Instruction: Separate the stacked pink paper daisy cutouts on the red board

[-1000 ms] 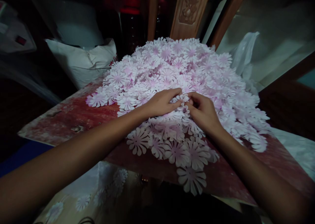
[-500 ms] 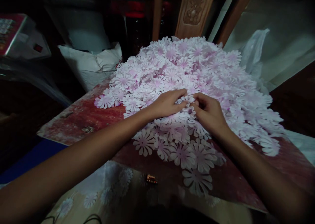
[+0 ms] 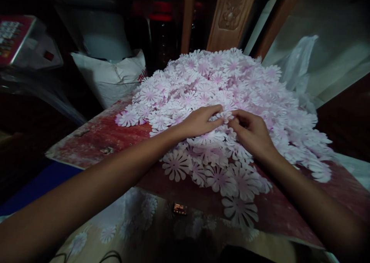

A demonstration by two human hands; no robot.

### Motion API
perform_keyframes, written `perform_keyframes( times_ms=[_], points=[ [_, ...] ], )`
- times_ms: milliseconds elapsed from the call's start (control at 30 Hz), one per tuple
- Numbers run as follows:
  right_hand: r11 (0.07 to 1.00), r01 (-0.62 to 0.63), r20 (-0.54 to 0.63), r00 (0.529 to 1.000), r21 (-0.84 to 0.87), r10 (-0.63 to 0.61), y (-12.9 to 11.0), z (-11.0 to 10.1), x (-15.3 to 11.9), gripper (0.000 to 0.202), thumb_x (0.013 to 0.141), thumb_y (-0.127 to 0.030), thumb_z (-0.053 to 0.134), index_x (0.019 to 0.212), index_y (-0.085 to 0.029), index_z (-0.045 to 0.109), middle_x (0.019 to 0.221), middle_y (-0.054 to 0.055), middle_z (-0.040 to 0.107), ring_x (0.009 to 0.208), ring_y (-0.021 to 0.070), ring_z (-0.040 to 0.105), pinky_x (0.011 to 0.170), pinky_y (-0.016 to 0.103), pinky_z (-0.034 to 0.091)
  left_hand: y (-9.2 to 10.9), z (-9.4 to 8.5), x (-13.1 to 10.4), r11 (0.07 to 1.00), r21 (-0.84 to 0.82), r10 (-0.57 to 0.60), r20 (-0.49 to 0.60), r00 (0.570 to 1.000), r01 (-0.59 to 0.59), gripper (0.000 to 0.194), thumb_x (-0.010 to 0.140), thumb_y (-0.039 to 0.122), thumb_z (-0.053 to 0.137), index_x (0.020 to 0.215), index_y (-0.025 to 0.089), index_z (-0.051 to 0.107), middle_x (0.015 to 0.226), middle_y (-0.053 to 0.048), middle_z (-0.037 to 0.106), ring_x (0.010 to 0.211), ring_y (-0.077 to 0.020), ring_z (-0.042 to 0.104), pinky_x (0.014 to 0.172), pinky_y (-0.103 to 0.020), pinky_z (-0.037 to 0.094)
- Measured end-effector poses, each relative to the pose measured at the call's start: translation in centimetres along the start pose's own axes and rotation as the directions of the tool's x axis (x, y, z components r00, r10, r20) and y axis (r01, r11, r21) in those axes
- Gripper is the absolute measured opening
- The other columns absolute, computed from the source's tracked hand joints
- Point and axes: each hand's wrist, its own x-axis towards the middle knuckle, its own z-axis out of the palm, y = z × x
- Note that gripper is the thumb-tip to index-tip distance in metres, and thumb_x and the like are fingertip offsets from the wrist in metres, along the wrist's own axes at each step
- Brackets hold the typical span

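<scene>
A large heap of white and pale pink flower cutouts (image 3: 208, 81) covers much of a worn red board (image 3: 115, 139). Over its near side, my left hand (image 3: 202, 120) pinches a small white flower piece (image 3: 224, 117) between thumb and fingers. My right hand (image 3: 251, 130) is closed on the other side of the same piece, its thumb and forefinger together at the petals. The two hands' fingertips nearly meet. Looser single flowers (image 3: 176, 164) lie spread below my hands, one (image 3: 239, 211) near the board's front edge.
A white sack (image 3: 118, 78) and a grey container (image 3: 104, 35) stand behind at the left, beside a red and silver device (image 3: 31, 43). Carved wood (image 3: 231, 16) rises behind the heap. Clear plastic (image 3: 300, 62) stands at the right. More flowers (image 3: 78, 243) lie below the board.
The whole view has shifted slightly, so most things appear a little further right. My fingers have moved slightly around the small flower piece, which both hands still hold.
</scene>
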Motion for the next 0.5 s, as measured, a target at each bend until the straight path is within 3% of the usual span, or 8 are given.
perform_keyframes(
  times_ms=[233,500],
  points=[
    [0.999,-0.002,-0.109,0.994,0.034,0.006,0.18,-0.09,-0.21,0.018,0.076,-0.033,0.067,0.085,-0.018,0.067,0.059,-0.003,0.045,0.050,0.0096,0.038,0.046,0.023,0.030,0.25,-0.36,0.12,0.996,-0.084,-0.030,-0.033,0.999,0.027,0.012,0.088,0.026,0.046,0.081,0.017,0.052,0.076,-0.001,0.053,0.074,-0.0143,0.049,0.069,-0.026,0.038],
    [0.996,-0.038,-0.091,0.995,0.085,0.046,-0.21,-0.30,-0.27,0.023,0.073,-0.028,0.067,0.094,-0.018,0.068,0.062,-0.003,0.048,0.049,0.0092,0.040,0.045,0.022,0.030,0.15,-0.35,-0.03,0.986,-0.159,-0.059,-0.070,0.996,0.047,0.019,0.089,0.033,0.054,0.079,0.017,0.050,0.078,-0.001,0.054,0.075,-0.0137,0.050,0.070,-0.026,0.039]
  ],
)
